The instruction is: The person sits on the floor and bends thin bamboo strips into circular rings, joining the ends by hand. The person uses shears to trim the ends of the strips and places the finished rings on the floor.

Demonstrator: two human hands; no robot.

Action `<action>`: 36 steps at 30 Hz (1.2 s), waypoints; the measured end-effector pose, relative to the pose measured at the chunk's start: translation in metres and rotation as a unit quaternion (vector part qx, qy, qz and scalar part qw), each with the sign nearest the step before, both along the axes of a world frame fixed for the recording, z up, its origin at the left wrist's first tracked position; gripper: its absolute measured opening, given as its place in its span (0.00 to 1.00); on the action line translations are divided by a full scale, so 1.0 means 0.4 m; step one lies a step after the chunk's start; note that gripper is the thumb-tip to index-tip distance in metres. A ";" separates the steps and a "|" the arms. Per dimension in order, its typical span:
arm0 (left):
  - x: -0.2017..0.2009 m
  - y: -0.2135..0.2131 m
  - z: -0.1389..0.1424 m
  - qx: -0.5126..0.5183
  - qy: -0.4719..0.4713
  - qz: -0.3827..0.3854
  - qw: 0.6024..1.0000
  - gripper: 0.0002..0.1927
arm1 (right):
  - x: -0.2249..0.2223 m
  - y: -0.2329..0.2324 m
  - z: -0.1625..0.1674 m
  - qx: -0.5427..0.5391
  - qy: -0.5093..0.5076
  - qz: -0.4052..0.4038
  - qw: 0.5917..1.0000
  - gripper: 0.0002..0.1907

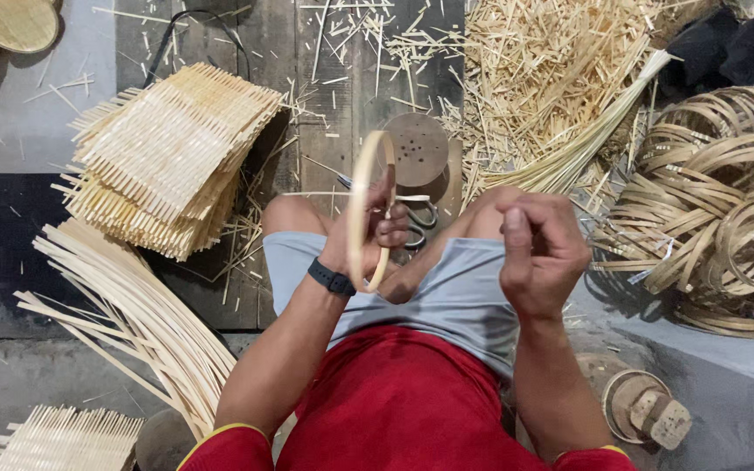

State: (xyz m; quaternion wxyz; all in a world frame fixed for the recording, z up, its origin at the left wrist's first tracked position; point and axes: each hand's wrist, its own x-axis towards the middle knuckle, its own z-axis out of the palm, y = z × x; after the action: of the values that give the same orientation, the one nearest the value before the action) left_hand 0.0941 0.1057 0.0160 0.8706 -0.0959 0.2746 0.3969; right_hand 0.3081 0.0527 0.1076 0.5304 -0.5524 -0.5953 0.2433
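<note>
Red shirt point(394, 410) and grey shorts point(455, 292) sit nearest, on the person seated on the floor point(10, 139). Far right, a big pile of bamboo rings point(726, 218) lies by loose sticks point(551, 61). Far left lies a stack of woven mats point(167, 157), with long strips point(133, 314) nearer. Over the lap, the left hand point(368, 235) grips one thin bamboo hoop point(361, 209), held upright. Just right of it, the right hand point(538, 249) is curled shut; I cannot tell if it pinches anything.

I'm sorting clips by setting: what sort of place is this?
Most likely a bamboo basket-weaving workshop, worked from the floor: a stack of woven mats, a heap of bent hoops, and loose offcuts surround the person, whose left hand holds a hoop.
</note>
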 end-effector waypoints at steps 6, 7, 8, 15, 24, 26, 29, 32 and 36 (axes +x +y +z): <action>0.013 -0.008 0.009 -0.047 -0.130 -0.042 0.990 0.16 | -0.025 -0.009 0.018 0.001 0.035 0.049 0.998 0.04; 0.013 -0.009 0.007 -0.060 -0.118 -0.038 0.990 0.16 | -0.027 -0.009 0.020 0.013 0.026 0.060 0.998 0.04; 0.013 -0.011 0.006 -0.073 -0.107 -0.035 0.991 0.16 | -0.028 -0.010 0.022 0.024 0.018 0.072 0.997 0.04; 0.049 -0.040 -0.014 0.273 0.411 0.089 0.865 0.09 | -0.011 -0.029 0.010 0.094 -0.024 0.001 0.995 0.11; 0.138 -0.078 -0.047 0.599 0.621 0.142 0.485 0.18 | -0.022 0.000 -0.184 -0.306 0.093 0.067 0.945 0.12; 0.148 -0.083 -0.064 0.629 0.598 0.116 0.482 0.20 | 0.004 -0.004 -0.254 -0.302 0.099 0.085 0.944 0.14; 0.163 -0.104 -0.082 0.638 0.568 0.078 0.515 0.21 | 0.046 -0.038 -0.339 -0.317 0.090 0.094 0.939 0.17; 0.161 -0.140 -0.086 0.630 0.596 0.057 0.495 0.19 | 0.075 -0.073 -0.372 -0.336 0.109 0.100 0.930 0.17; 0.141 -0.161 -0.088 0.631 0.619 -0.017 0.468 0.16 | 0.061 -0.102 -0.340 -0.312 0.045 0.092 0.945 0.17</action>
State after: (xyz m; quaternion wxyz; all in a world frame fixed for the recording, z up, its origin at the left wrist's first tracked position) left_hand 0.1505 0.0412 -0.0192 0.3043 0.7547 0.4185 0.4034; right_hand 0.3324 0.0118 -0.0284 0.3333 -0.6213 -0.5136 0.4891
